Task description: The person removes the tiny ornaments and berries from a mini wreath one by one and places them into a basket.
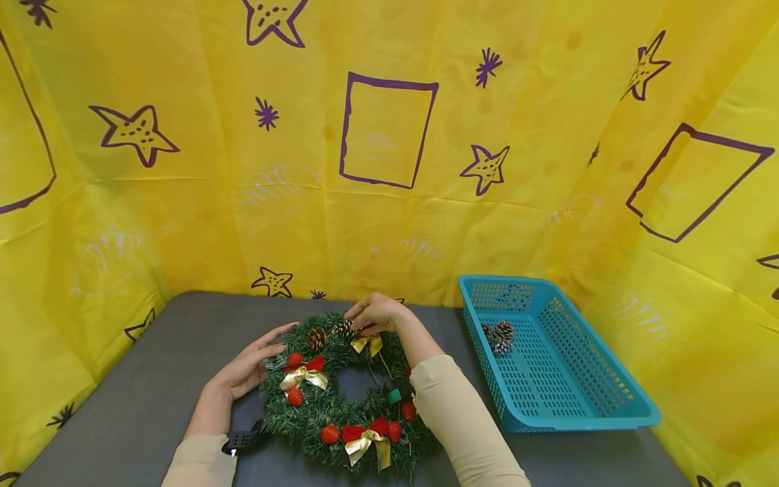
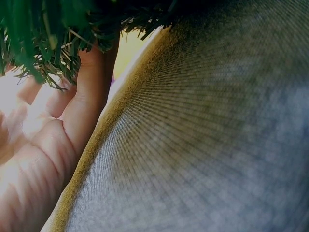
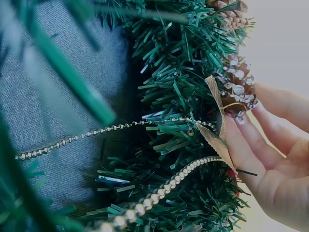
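Note:
A green wreath (image 1: 298,423) with red and gold bows, red berries and a bead string (image 3: 179,179) lies on the grey table. At its top, my right hand (image 1: 379,314) pinches a white-tipped pine cone (image 3: 237,88) between thumb and fingers, right beside a gold bow (image 1: 368,345). A browner pine cone (image 1: 316,339) sits on the wreath just left of it. My left hand (image 1: 246,368) touches the wreath's upper left edge with fairly straight fingers; needles hide some fingertips in the left wrist view.
To the right stands a blue plastic basket (image 1: 584,423) with a few pine cones (image 1: 502,337) near its left wall. The grey table (image 1: 128,399) reaches to a yellow patterned cloth (image 1: 389,223) at the back and sides.

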{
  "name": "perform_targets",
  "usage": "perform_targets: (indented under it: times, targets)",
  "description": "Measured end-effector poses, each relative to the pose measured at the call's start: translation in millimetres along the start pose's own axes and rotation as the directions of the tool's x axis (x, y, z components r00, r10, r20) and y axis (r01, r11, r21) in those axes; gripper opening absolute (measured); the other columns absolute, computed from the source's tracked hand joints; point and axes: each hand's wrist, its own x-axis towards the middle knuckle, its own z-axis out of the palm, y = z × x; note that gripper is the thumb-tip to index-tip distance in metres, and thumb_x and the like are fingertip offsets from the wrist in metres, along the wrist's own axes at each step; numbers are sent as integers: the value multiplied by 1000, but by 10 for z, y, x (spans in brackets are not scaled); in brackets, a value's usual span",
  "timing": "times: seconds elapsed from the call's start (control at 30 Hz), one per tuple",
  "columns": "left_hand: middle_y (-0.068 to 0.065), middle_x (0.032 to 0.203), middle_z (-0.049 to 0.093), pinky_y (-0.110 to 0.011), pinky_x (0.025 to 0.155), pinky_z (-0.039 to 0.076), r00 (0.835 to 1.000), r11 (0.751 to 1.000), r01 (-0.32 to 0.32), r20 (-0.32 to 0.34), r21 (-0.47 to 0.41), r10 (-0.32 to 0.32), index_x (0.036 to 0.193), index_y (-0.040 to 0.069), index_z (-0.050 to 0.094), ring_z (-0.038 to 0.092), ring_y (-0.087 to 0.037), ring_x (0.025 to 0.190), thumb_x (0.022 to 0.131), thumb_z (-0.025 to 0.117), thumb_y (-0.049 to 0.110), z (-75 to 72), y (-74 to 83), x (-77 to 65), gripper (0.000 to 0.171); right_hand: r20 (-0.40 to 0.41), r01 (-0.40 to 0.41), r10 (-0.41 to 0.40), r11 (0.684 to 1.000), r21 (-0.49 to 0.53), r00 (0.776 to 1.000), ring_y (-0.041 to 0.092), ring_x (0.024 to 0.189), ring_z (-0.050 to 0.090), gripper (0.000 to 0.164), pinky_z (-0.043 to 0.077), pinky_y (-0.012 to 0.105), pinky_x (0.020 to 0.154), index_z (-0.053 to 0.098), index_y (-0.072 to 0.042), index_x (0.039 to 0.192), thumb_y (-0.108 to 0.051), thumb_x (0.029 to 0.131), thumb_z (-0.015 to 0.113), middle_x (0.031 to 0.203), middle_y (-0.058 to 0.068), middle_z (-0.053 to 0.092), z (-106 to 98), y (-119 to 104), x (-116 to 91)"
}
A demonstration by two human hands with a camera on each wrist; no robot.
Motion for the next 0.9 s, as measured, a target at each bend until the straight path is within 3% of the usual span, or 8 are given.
perform_targets:
  times: [0.13, 0.33, 0.4, 0.57, 0.7, 0.9]
  targets:
    - [-14, 167, -17, -19, 82, 32, 1000, 1000, -2, -2, -7, 2, 160, 16, 16, -16, -39, 151, 106, 43, 23, 4, -5, 3, 61, -1, 4, -4, 1000, 4, 1000, 30, 114, 64, 32, 52, 44, 100, 67, -3, 125, 0, 93, 63, 135, 16, 60, 0, 5, -2]
    - [-15, 167, -15, -31, 61, 23, 1000, 1000, -17, -10, -23, 17, 160, 15, 17, -6, -31, 147, 106, 42, 21, 9, -18, 12, 60, 2, 12, -12, 1000, 0, 1000, 30, 115, 65, 35, 54, 41, 98, 65, -2, 127, 0, 93, 63, 136, 15, 59, -10, 12, -2]
    - [-15, 167, -15, -32, 60, 22, 1000, 1000, -18, -9, -23, 18, 160, 15, 16, -6, -31, 147, 106, 42, 20, 8, -18, 12, 60, 0, 16, -16, 1000, 3, 1000, 28, 111, 66, 34, 55, 40, 96, 66, -2, 127, 0, 93, 64, 134, 16, 60, -12, 9, -2]
    - [-15, 167, -17, -21, 68, 31, 1000, 1000, -14, 1, -20, 14, 160, 15, 15, -13, -37, 150, 106, 41, 21, 6, -16, 13, 60, -15, 27, -27, 1000, 11, 1000, 16, 87, 67, 31, 57, 33, 83, 69, -3, 123, 0, 91, 65, 127, 14, 65, -25, -3, -11]
    - [-15, 167, -17, -22, 66, 31, 1000, 1000, -12, -5, -21, 11, 160, 15, 15, -13, -37, 150, 106, 42, 21, 1, -21, 15, 61, -33, 35, -34, 999, 24, 999, 13, 78, 63, 29, 56, 27, 73, 70, -3, 120, -1, 91, 66, 128, 12, 65, -36, -12, -14]
    - [-15, 166, -18, -23, 65, 31, 1000, 1000, -19, -2, -8, 19, 160, 15, 15, -15, -39, 150, 107, 41, 21, -12, -44, 26, 60, -45, 44, -42, 998, 52, 998, 16, 94, 68, 28, 58, 32, 87, 71, -3, 119, -3, 91, 67, 136, 12, 62, -58, -31, -32]
